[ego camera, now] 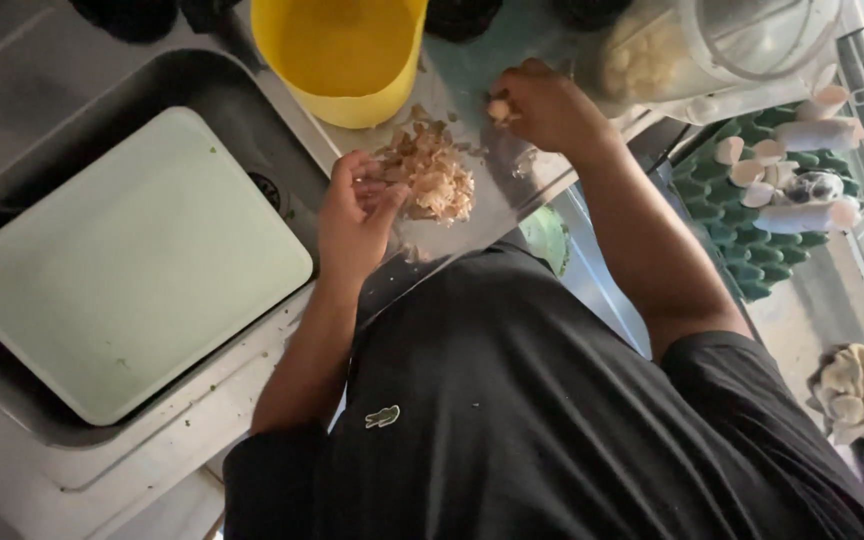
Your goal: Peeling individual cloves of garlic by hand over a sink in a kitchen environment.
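There is a single view, taken from a camera worn on the person's head and pointed steeply down along the body, so the dark shirt (552, 420) fills the lower frame. It sits close to the work, both forearms reaching away from the lens toward the top edge. The bench (472, 90) lies just beyond the fingers (377, 195), the sink (32, 130) off to their left side of the picture. With no second view, no part of the scene is shared.
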